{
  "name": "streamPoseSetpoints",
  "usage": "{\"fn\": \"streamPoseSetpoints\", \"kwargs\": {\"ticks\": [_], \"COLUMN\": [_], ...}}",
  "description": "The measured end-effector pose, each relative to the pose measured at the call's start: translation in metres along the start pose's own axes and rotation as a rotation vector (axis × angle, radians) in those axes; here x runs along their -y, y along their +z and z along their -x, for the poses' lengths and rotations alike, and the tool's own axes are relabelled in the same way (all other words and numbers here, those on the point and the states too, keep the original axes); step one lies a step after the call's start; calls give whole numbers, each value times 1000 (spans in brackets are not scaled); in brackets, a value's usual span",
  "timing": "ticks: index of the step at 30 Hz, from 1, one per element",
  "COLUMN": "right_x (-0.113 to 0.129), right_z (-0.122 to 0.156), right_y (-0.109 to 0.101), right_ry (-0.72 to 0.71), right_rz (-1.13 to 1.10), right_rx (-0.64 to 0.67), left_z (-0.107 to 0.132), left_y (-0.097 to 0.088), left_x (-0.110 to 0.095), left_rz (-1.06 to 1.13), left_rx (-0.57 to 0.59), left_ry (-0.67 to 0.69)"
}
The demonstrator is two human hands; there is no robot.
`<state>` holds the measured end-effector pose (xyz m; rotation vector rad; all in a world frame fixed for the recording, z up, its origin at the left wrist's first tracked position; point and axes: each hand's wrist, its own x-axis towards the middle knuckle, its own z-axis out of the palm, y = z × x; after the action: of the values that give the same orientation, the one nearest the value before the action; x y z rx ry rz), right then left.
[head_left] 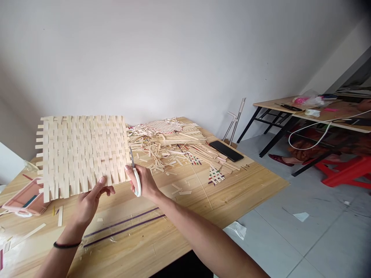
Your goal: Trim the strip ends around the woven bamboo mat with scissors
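Note:
A woven mat of pale flat strips (84, 154) is held up above the table, with strip ends sticking out along its edges. My left hand (94, 197) grips its lower edge, thumb on the front and fingers behind. In my right hand (145, 179) is a pair of scissors (136, 181) with white handles. Their blades point upward along the mat's right edge, by the strip ends there. Whether the blades are apart or closed is hard to make out.
The wooden table (185, 231) carries a pile of loose strips (179, 137), offcuts (156, 158), a black phone (226, 150), small coloured woven pieces (216, 175) and a pink basket (23, 199). Right of it stand another table (272, 102) and a red stool (348, 172); a person's foot (282, 159) shows there.

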<state>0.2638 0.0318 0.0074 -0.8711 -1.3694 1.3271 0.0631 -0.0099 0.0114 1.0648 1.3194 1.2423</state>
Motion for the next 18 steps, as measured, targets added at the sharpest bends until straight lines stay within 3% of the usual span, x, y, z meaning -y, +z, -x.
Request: {"fn": "streamPoseSetpoints", "kwargs": {"ticks": [10,18], "right_x": [-3,-5], "right_z": [-4,-8], "right_y": [-5,-9], "right_ry": [-45,7], "right_rz": [98,31], "right_rx": [-54,1], "left_z": [1,1], "left_y": [5,4], "left_x": [-8,-8], "left_rz": [100,120], "left_rx": [-58,-41], "left_ry": [70,76]}}
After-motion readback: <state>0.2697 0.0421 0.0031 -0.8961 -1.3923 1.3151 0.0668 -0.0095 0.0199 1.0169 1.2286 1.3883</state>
